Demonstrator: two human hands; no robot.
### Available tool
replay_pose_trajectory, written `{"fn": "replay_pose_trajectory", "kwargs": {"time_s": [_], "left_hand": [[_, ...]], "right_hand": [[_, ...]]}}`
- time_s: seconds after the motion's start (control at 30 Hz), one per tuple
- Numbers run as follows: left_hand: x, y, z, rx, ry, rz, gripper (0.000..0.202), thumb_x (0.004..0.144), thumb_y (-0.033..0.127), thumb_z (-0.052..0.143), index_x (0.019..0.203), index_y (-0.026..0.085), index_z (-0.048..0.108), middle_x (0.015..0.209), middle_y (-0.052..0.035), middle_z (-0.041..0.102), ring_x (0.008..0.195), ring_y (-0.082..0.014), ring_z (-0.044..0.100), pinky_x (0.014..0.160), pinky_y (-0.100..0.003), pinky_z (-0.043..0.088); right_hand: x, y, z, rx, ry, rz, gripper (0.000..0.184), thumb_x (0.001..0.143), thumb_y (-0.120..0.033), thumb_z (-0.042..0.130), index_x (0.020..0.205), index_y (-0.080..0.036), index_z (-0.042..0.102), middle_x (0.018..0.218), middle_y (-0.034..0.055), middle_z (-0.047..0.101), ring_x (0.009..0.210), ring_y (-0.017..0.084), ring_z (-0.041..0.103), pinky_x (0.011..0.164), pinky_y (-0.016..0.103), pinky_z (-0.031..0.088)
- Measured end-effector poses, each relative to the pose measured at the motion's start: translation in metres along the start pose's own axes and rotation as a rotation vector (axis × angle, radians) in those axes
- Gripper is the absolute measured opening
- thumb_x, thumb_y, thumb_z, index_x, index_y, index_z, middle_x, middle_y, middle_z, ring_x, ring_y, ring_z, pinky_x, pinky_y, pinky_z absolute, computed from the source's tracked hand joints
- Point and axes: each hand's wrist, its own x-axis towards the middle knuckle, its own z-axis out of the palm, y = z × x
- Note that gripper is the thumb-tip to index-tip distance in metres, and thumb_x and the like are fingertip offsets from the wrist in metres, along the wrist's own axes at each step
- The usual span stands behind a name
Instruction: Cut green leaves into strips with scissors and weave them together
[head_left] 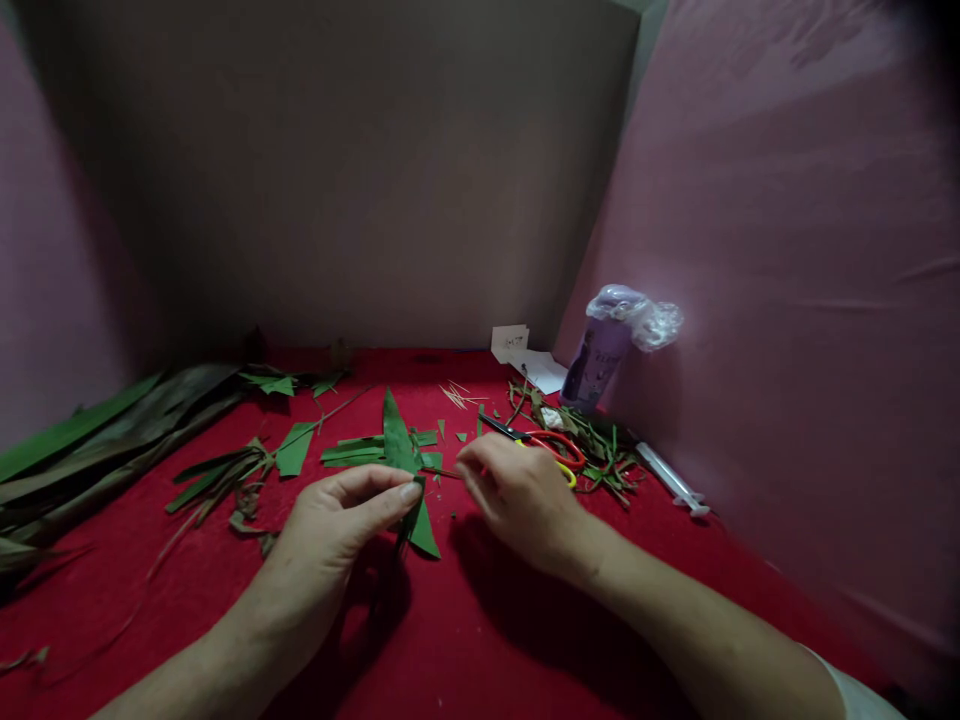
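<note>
Pinched between thumb and forefinger, a folded green leaf piece (400,440) stands up from my left hand (341,520), with another pointed end hanging below the fingers. To its right, the fingers of my right hand (525,495) are closed on a thin brown strand (448,473) that runs toward the leaf; its exact kind is too small to tell. Scissors (555,447) with red and yellow handles lie just behind the right hand, partly hidden by it. Cut green leaf strips (352,452) lie flat behind the left hand, among small leaf scraps.
Long leaves (150,430) spread over the left side of the red cloth (465,640). Toothpicks (460,396) lie at the back. At right are a purple cup (600,350) with plastic wrap, a heap of stems (600,450), a syringe (670,478) and white paper (541,370).
</note>
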Motion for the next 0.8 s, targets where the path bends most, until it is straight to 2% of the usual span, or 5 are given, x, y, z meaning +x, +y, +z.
{"fn": "replay_pose_trajectory", "kwargs": {"time_s": [0.1,0.33,0.57,0.73,0.8], "left_hand": [[0.000,0.003,0.001,0.016,0.012,-0.045,0.023,0.064,0.034,0.072,0.080,0.022,0.061,0.064,0.0012,0.064,0.049,-0.0124,0.060,0.047,-0.023,0.047],[-0.003,0.009,0.004,-0.005,0.065,-0.019,0.024,0.061,0.034,0.072,0.077,0.021,0.062,0.062,0.0010,0.064,0.042,-0.0141,0.058,0.040,-0.024,0.044],[-0.002,0.010,0.001,-0.083,0.031,0.052,0.018,0.062,0.027,0.073,0.074,0.017,0.064,0.066,-0.0008,0.065,0.055,-0.0126,0.059,0.050,-0.022,0.045],[0.002,0.009,-0.004,-0.070,0.041,0.134,0.016,0.063,0.028,0.073,0.072,0.017,0.065,0.065,-0.0003,0.064,0.059,-0.0115,0.057,0.056,-0.022,0.044],[0.002,0.010,-0.003,-0.052,0.075,0.175,0.016,0.063,0.028,0.073,0.071,0.017,0.066,0.067,-0.0008,0.064,0.062,-0.0121,0.056,0.059,-0.023,0.043]], "right_hand": [[0.011,0.035,-0.014,-0.412,-0.106,0.187,0.018,0.080,-0.010,0.041,0.081,-0.013,0.059,0.080,0.0107,0.060,0.070,0.019,0.054,0.057,0.028,0.030],[0.007,0.080,-0.008,-0.367,-0.204,0.229,0.007,0.073,-0.016,0.052,0.079,-0.014,0.057,0.076,0.0094,0.058,0.066,0.017,0.052,0.056,0.027,0.029],[0.014,0.065,-0.022,-0.150,-0.040,0.244,0.024,0.079,-0.023,0.051,0.102,-0.015,0.050,0.075,0.0033,0.052,0.063,0.014,0.048,0.056,0.025,0.035],[0.012,0.033,-0.022,0.617,-0.087,0.190,0.038,0.073,-0.026,0.062,0.108,-0.022,0.050,0.068,-0.0048,0.042,0.054,0.009,0.041,0.049,0.021,0.034],[0.007,0.016,-0.019,0.663,-0.133,0.176,0.044,0.064,-0.022,0.070,0.104,-0.023,0.051,0.070,-0.0049,0.043,0.057,0.009,0.040,0.049,0.020,0.034]]}}
